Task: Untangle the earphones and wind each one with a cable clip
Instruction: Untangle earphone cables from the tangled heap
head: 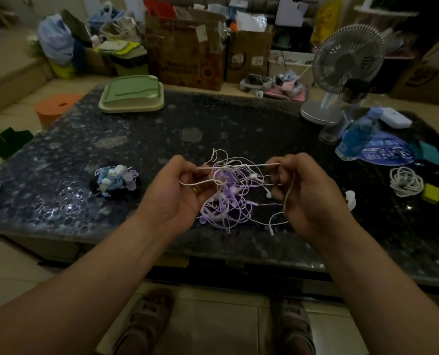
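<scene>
A tangle of white and purple earphone cables (235,193) hangs between my hands above the near edge of the dark stone table (162,139). My left hand (177,190) pinches a white strand on the tangle's left side. My right hand (305,193) pinches the same white strand, stretched taut, on the right, and more cable runs down through its fingers. A bundle of wound blue and purple earphones with clips (116,179) lies to the left on the table. A coiled white earphone (406,181) lies at the right.
A green tray (132,97) sits at the table's far side, a desk fan (341,73) and a blue plastic bottle (359,134) at the right. A yellow block (431,192) lies beside the white coil. Boxes and bags crowd the floor behind; an orange stool (57,106) stands left.
</scene>
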`<state>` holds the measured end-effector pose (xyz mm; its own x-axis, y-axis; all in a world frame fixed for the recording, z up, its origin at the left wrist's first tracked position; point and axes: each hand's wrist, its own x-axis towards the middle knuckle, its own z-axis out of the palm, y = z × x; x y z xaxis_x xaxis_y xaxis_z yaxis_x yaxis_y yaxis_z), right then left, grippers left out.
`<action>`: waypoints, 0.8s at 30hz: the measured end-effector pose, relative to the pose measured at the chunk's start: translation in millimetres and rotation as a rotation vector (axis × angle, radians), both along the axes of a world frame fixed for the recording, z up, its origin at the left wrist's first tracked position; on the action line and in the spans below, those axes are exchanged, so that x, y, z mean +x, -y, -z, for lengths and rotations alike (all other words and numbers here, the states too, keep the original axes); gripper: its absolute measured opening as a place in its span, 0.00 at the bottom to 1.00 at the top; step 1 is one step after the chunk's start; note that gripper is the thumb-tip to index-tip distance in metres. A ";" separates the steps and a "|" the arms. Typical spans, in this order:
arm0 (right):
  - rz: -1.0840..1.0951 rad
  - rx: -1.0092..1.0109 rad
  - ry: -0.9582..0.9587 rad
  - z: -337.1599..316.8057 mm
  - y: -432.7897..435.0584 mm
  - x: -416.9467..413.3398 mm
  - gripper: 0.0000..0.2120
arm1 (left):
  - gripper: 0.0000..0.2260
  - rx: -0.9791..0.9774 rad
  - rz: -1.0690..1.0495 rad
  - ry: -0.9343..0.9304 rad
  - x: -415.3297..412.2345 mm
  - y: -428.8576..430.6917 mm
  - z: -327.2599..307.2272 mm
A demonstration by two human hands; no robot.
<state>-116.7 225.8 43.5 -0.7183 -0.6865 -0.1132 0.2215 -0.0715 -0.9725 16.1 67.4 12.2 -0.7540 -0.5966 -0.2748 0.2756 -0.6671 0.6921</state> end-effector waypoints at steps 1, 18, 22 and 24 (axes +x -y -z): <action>-0.013 0.003 0.013 -0.1 0.0 1.7 0.17 | 0.19 -0.003 0.018 0.019 0.1 -1.1 -1.1; -0.174 0.003 -0.021 -4.1 2.1 7.0 0.13 | 0.12 -0.804 0.459 0.289 1.3 -12.2 4.4; -0.127 0.039 -0.093 -1.6 -0.3 4.2 0.14 | 0.07 -0.766 0.400 0.371 0.4 -7.5 6.4; -0.117 0.072 -0.183 0.6 0.0 5.5 0.14 | 0.09 -0.819 0.306 0.459 -1.2 -9.8 5.9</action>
<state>-111.2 225.8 42.9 -0.6475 -0.7610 -0.0404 0.0441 0.0155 -0.9989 14.9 77.2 6.3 -0.8310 -0.5302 -0.1684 -0.2397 0.0682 0.9684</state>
